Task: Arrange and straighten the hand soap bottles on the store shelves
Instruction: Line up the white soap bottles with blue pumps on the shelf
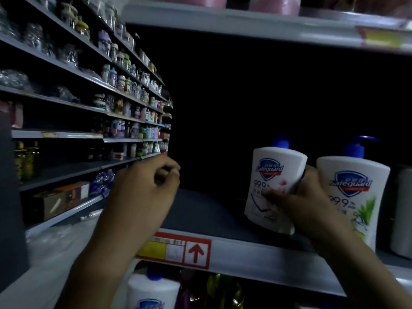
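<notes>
Ok so nearest to us, down below, there's the blue-capped top of a spare soap bottle (153, 288) on the lower level, then the shelf lip (256, 253) with its red-and-yellow price tag (176, 249). Just past that, our left hand (142, 192) hovers over the near left bit of the board, fingers loosely curled with nothing in them, so it's free to help. Our right hand (296, 201) has the real job: thumb across the front label and fingers wrapped behind the lower right side of the pink-flower soap bottle (276, 172). That bottle sits near the front edge, right of centre, and looks a touch tilted. We can't tell if its base is down on the board or just off it. Right beside it, with our fingers squeezed in between, is the green-leaf soap bottle (354, 197), label facing us and pump pointing right. So the trick, we reckon: set the base flat first, then twist from low down so the label faces square out and the pump matches its neighbour. Bring the free hand in on the left shoulder so it doesn't topple. Watch the knuckles, they could nudge the green one. Further right a pale container (403, 210) sits near it, the back of the shelf is dark, and off to the far left the aisle shelves (89, 90) stretch off, too blurry to read.
</notes>
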Tool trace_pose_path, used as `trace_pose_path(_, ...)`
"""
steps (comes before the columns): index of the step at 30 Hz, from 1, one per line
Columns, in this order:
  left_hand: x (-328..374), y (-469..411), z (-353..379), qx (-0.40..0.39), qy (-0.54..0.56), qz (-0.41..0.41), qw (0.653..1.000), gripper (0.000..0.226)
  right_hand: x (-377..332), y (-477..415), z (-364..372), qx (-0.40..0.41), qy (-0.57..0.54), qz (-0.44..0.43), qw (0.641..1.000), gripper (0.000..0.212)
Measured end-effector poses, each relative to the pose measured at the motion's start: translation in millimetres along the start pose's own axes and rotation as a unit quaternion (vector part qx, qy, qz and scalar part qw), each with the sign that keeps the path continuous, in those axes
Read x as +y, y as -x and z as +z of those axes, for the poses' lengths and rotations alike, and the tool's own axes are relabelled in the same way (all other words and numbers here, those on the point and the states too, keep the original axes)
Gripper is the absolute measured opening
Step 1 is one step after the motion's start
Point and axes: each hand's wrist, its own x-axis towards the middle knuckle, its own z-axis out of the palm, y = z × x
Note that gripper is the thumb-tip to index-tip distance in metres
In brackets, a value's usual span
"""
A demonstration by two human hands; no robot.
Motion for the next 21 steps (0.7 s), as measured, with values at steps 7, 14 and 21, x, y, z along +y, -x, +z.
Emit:
trace_pose_path(7,-56.8,-11.1,-20.6,-0.089,0.099,-0.139,0.981,0.016,-19.7,-8.8,52.8,-0.159,-0.094,-0.005,0.983,0.046)
trace_pose_path(14,-68.6,-15.1,-16.6,-0.111,0.172,-0.139,0.969,0.037,-48.7,-20.5,131.3,-0.260,-0.104,-0.020,0.960,0.038)
trace_pose_path(21,-65.2,-12.8,-20.8,-0.111,0.172,-0.108,0.973,0.060,-54.5,-23.8,145.4,-0.261,-0.082,-0.018,0.962,0.045)
